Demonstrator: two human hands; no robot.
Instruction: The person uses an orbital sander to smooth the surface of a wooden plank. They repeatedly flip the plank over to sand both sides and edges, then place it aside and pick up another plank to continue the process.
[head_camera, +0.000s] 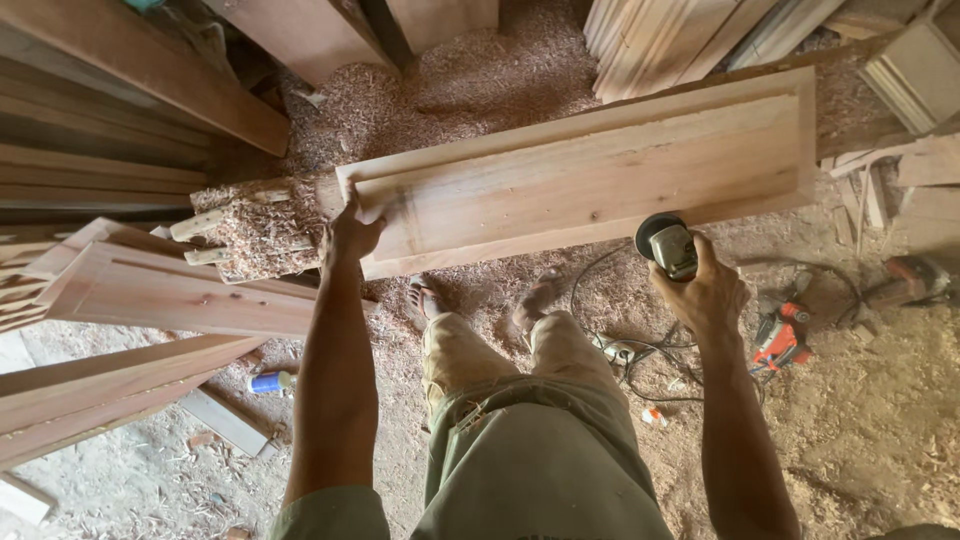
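A long wooden panel with a raised moulded border lies across in front of me, tilted slightly up to the right. My left hand grips its lower left corner. My right hand holds a small grey hand-held sander, whose round black disc sits at the panel's lower edge. A dark cable runs from the sander down to the floor by my bare feet.
Sawdust and shavings cover the floor. Stacked planks and moulded panels lie at left, more boards lean at the back. Two orange power tools rest on the floor at right, a small blue-capped bottle at lower left.
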